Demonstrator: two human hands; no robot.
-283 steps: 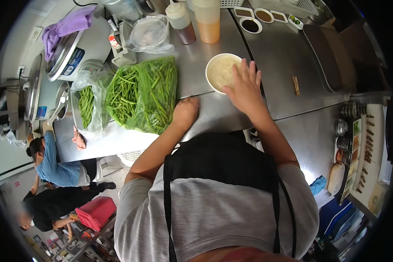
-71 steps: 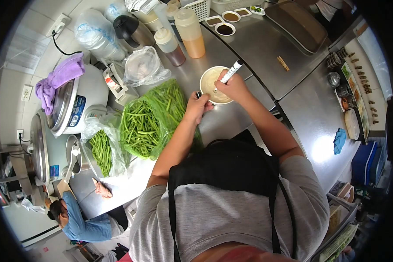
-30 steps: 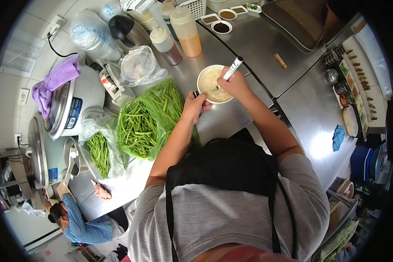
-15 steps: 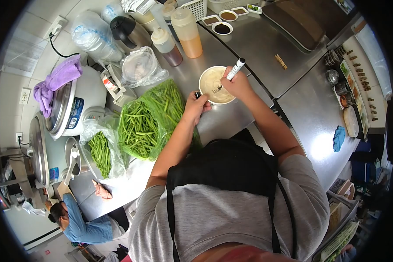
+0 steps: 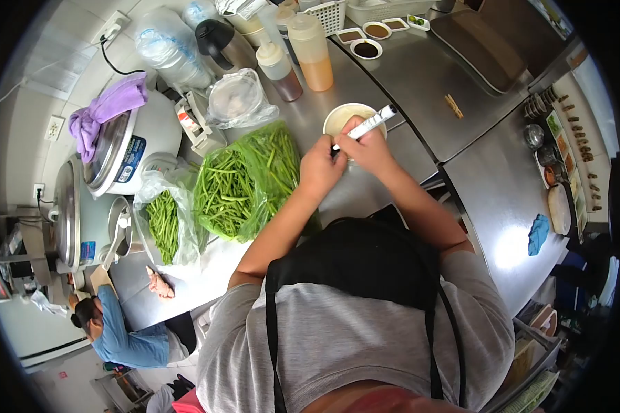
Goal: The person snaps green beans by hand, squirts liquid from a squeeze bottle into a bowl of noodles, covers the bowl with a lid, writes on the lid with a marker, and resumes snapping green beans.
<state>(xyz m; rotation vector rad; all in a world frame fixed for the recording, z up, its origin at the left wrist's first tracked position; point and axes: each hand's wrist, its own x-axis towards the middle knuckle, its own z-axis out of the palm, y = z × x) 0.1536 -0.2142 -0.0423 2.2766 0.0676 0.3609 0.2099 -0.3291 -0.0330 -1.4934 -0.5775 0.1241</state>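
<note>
My right hand (image 5: 366, 147) is closed around a white marker (image 5: 373, 124), its dark end pointing up and to the right. Against it, my left hand (image 5: 322, 168) is closed at the marker's lower-left tip, where a small black cap is mostly covered by the fingers. Behind both hands stands a round white tub (image 5: 340, 117) with a cream-coloured top; the hands hide its lower part. To the left of my left forearm lies a large clear green bag of green beans (image 5: 231, 186).
A smaller bag of beans (image 5: 162, 227) lies further left. Squeeze bottles (image 5: 317, 60), a thermos (image 5: 224, 45) and sauce dishes (image 5: 366, 49) stand at the back. A clothespin (image 5: 453, 106) and blue cloth (image 5: 538, 234) lie right. Another person (image 5: 127, 334) is at lower left.
The right hand has lifted the marker off the tub's top. My left hand has left the tub's edge with the cap, and the two hands have come together at the marker's tip.
</note>
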